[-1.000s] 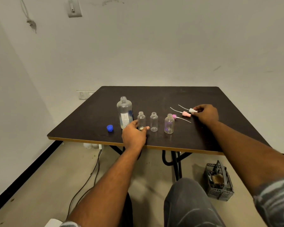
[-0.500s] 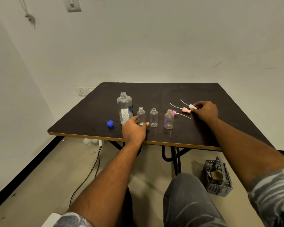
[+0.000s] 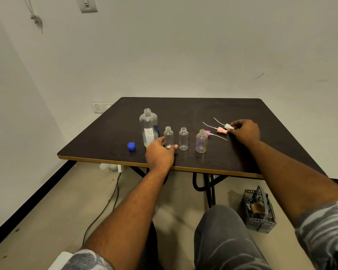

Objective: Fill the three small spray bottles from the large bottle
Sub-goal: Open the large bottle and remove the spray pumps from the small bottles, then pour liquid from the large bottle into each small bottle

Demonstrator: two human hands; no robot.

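A large clear bottle (image 3: 149, 127) stands uncapped on the dark table (image 3: 203, 112), its blue cap (image 3: 131, 146) lying to its left. Three small clear bottles stand open in a row: left (image 3: 168, 135), middle (image 3: 183, 138), right (image 3: 201, 140). My left hand (image 3: 160, 153) wraps around the base of the left small bottle. Three spray tops with thin tubes lie to the right: a magenta one (image 3: 208, 132), a pink one (image 3: 222, 130) and a white one (image 3: 227, 126). My right hand (image 3: 245, 131) pinches the white spray top on the table.
The table's near edge (image 3: 183, 168) has a tan trim. On the floor lie a grey slotted basket (image 3: 259, 210) at the right, a black cable (image 3: 105, 203) at the left, and white objects (image 3: 107, 167) under the table edge. My knee (image 3: 220, 221) is below.
Both hands stay where they were, the left on the small bottle and the right on the white spray top. Only the camera has shifted slightly.
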